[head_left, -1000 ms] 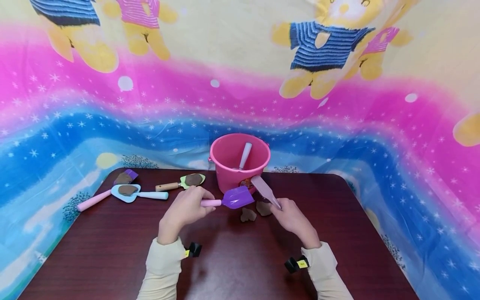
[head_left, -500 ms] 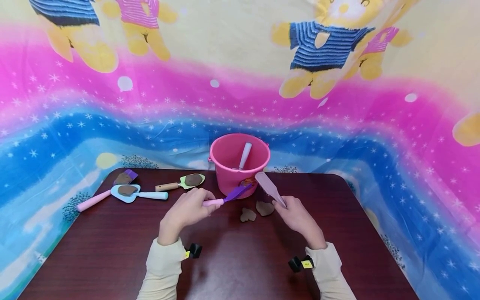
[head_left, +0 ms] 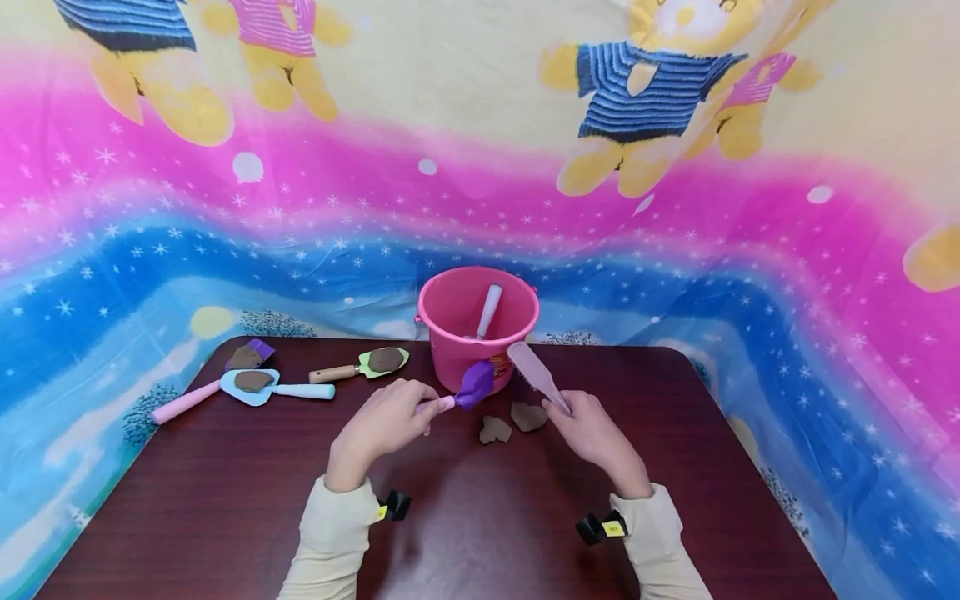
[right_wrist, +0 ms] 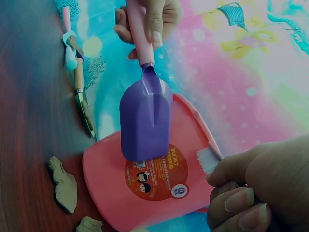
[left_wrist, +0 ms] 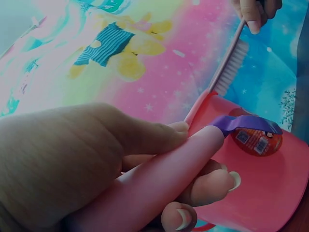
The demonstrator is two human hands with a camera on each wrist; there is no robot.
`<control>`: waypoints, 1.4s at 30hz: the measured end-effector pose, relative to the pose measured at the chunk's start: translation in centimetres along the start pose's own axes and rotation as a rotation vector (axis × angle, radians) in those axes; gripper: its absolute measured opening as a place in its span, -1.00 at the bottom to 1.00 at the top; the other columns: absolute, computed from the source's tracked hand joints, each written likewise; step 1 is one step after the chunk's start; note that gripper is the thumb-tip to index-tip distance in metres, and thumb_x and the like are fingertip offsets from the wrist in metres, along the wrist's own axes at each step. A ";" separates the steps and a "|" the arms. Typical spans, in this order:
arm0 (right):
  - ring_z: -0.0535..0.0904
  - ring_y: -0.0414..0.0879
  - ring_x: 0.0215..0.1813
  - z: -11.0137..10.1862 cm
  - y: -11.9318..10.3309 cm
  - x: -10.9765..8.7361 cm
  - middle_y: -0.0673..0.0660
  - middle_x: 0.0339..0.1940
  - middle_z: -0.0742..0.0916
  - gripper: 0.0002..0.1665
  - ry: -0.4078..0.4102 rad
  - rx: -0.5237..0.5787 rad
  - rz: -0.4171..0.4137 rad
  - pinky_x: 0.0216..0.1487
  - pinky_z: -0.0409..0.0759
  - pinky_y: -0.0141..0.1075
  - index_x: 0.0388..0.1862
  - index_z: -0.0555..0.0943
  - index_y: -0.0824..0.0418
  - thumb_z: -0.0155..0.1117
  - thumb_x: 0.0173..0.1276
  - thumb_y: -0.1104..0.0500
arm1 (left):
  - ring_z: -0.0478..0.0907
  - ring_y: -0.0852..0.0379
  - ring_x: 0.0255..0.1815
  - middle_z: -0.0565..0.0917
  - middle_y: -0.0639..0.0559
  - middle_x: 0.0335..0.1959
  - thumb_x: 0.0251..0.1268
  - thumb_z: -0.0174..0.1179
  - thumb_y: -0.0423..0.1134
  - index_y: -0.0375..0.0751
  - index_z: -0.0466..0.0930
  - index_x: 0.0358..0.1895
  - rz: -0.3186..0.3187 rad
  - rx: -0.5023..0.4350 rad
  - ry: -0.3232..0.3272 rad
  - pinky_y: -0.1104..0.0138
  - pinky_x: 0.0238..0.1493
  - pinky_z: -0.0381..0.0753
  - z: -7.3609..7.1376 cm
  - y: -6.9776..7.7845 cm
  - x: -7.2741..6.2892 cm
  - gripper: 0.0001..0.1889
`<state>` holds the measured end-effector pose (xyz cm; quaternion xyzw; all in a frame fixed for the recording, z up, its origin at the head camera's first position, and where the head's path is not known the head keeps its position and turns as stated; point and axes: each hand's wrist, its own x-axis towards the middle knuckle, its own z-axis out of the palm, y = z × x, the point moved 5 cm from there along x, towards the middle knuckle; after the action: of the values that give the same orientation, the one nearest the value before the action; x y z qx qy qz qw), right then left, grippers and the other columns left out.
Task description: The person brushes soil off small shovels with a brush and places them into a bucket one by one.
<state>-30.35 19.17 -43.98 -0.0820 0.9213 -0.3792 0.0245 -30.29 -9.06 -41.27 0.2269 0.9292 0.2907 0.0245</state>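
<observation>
My left hand (head_left: 390, 421) grips the pink handle of a toy shovel (head_left: 476, 385) whose purple blade is tilted in front of the bucket. In the right wrist view the blade (right_wrist: 146, 118) has its broad face toward the camera, with nothing on it. My right hand (head_left: 596, 429) holds a pale pink brush (head_left: 536, 371) by its handle; its white bristles (left_wrist: 234, 67) show in the left wrist view. The pink bucket (head_left: 453, 350) stands behind both tools, a pale-handled tool (head_left: 490, 310) leaning inside. Two flat brown clay pieces (head_left: 495, 430) lie below, between the hands.
At the left of the dark table (head_left: 480, 533) lie a light-blue trowel (head_left: 306, 391), a green trowel with a wooden handle (head_left: 334, 374) and a pink-handled purple shovel (head_left: 186, 402), each bearing brown clay. A patterned cloth (head_left: 480, 208) hangs close behind the table.
My left hand has moved slightly right and rolled the shovel, its blade turning over edge-on and then broadside. My right hand has drawn the brush a little right, uncovering more of one clay piece.
</observation>
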 end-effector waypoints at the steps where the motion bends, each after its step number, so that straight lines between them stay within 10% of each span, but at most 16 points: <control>1: 0.22 -0.15 -0.65 0.0 0.0 0.0 -0.02 -0.70 0.35 -0.64 0.002 -0.001 -0.001 -0.63 0.21 -0.33 -0.50 0.48 0.20 0.15 0.55 0.13 | 0.47 0.27 -0.61 0.52 0.22 -0.71 0.49 0.18 0.02 0.02 0.61 -0.51 -0.001 -0.001 -0.001 0.25 -0.34 0.46 0.1 0.1 0.1 -0.65; 16: 0.20 -0.19 -0.68 0.1 -0.9 -0.4 -0.03 -0.72 0.34 -0.60 -0.002 0.033 -0.037 -0.65 0.18 -0.36 -0.54 0.44 0.18 0.18 0.55 0.10 | 0.34 0.24 -0.63 0.41 0.19 -0.68 0.36 0.33 -0.09 -0.04 0.66 -0.34 0.027 -0.106 0.014 0.33 -0.45 0.47 0.7 0.4 0.5 -0.85; 22: 0.21 -0.19 -0.67 0.3 -1.3 -0.6 -0.03 -0.71 0.34 -0.60 -0.001 0.035 -0.044 -0.65 0.19 -0.36 -0.54 0.44 0.18 0.17 0.55 0.09 | 0.52 0.26 -0.48 0.64 0.26 -0.50 0.13 0.51 -0.15 -0.07 0.75 -0.18 0.060 -0.074 0.076 0.35 -0.34 0.58 0.4 0.4 0.5 -0.78; 42: 0.24 -0.21 -0.69 2.5 -3.4 -1.3 -0.01 -0.71 0.40 -0.69 -0.050 0.080 -0.111 -0.66 0.22 -0.38 -0.40 0.57 0.22 0.19 0.55 0.09 | 0.44 0.25 -0.53 0.48 0.22 -0.62 0.36 0.35 -0.09 -0.06 0.66 -0.20 0.087 0.113 0.083 0.30 -0.35 0.51 0.7 1.2 0.7 -0.85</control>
<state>-28.39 15.21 -43.39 -0.1411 0.8985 -0.4146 0.0296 -30.31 -7.55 -41.14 0.2559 0.9336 0.2479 -0.0393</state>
